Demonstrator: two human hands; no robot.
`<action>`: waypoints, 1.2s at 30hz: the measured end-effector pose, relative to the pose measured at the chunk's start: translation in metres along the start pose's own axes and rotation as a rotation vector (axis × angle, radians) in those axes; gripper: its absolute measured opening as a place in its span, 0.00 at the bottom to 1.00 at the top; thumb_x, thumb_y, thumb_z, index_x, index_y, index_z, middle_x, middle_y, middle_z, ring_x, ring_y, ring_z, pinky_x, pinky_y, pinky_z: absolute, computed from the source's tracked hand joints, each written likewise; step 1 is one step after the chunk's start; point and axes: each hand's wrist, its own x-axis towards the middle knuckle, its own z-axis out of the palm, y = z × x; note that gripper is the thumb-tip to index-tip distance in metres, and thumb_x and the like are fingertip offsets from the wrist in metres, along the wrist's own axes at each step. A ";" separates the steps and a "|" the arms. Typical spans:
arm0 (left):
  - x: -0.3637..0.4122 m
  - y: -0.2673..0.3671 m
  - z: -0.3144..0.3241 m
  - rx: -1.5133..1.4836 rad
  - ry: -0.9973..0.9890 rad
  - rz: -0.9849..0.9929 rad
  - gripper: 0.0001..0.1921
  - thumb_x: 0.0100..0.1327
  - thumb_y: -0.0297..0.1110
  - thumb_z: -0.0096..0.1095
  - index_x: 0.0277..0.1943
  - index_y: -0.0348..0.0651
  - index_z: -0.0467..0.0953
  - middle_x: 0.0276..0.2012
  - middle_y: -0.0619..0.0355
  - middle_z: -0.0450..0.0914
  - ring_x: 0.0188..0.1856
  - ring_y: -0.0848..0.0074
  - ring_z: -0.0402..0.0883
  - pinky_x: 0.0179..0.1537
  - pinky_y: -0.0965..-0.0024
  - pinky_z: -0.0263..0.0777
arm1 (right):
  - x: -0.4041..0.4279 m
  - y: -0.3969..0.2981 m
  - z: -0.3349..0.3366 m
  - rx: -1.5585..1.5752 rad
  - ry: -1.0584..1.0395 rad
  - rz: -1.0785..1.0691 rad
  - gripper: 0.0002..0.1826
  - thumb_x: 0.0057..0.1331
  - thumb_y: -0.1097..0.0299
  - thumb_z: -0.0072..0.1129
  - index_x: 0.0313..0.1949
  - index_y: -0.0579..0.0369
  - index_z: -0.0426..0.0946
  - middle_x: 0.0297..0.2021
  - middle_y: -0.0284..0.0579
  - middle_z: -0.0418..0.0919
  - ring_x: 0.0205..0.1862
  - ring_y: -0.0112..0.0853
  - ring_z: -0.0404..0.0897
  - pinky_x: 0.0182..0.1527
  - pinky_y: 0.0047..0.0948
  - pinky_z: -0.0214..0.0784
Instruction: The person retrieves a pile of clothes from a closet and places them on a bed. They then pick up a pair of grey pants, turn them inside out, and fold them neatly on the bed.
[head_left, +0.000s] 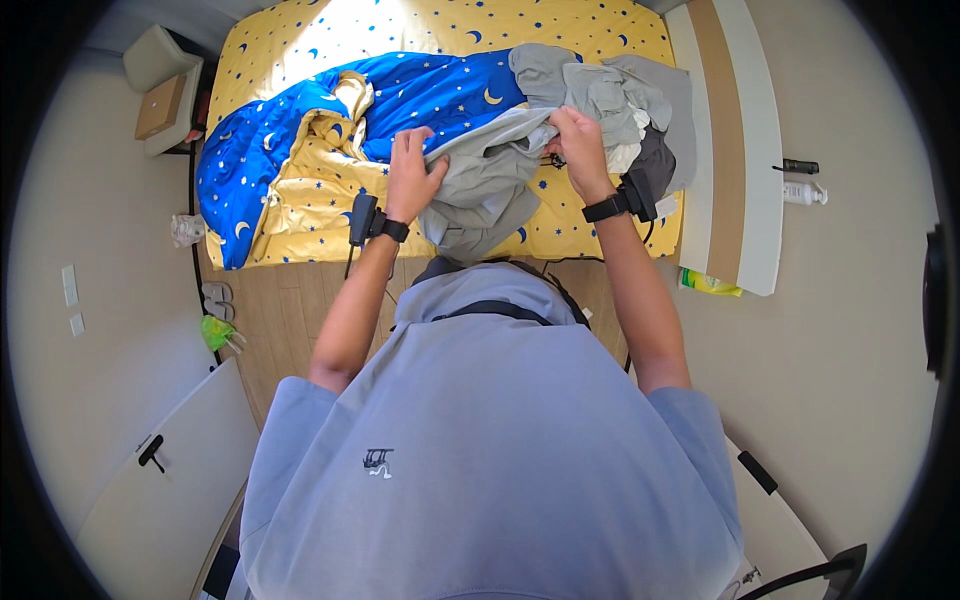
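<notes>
My right hand (580, 150) pinches a light grey garment (480, 202) near its upper right end. The cloth stretches left from that grip, and its lower folds hang at the bed's near edge. At the garment's left side is my left hand (412, 174), thumb and fingers apart, close to the fabric; whether it touches is hard to see. Behind both hands lies a bunched blue quilt (442, 97) with moons and stars, its yellow underside turned up on the left. More crumpled grey clothes (600, 90) are heaped to the right, beside a dark grey cloth (654, 163).
Yellow patterned bedding (600, 236) covers the bed, which ends at a white and wood-toned headboard (720, 150) on the right. A chair (161, 56) holding a cardboard box (160, 107) stands at the far left. Grey slippers (217, 301) and a green bag (216, 332) lie on the floor.
</notes>
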 end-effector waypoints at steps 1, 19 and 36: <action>0.004 0.010 0.002 0.024 0.096 0.091 0.09 0.67 0.29 0.68 0.47 0.38 0.78 0.44 0.49 0.77 0.47 0.58 0.78 0.49 0.62 0.72 | 0.000 -0.003 0.005 -0.046 -0.012 -0.001 0.12 0.73 0.71 0.53 0.28 0.55 0.70 0.29 0.36 0.78 0.28 0.25 0.83 0.36 0.31 0.84; -0.013 0.005 0.015 0.046 -0.630 -0.032 0.28 0.67 0.36 0.67 0.68 0.45 0.71 0.54 0.41 0.83 0.54 0.45 0.82 0.54 0.51 0.75 | -0.013 -0.022 0.028 -0.047 -0.234 -0.092 0.13 0.74 0.72 0.48 0.49 0.58 0.83 0.34 0.40 0.83 0.34 0.26 0.86 0.38 0.27 0.79; -0.020 0.043 0.030 -0.614 -0.619 -0.293 0.28 0.76 0.31 0.52 0.76 0.42 0.60 0.58 0.48 0.81 0.57 0.64 0.82 0.61 0.65 0.72 | -0.036 -0.003 0.041 -0.019 -0.327 -0.002 0.11 0.75 0.72 0.49 0.50 0.56 0.81 0.43 0.31 0.81 0.38 0.19 0.76 0.42 0.23 0.70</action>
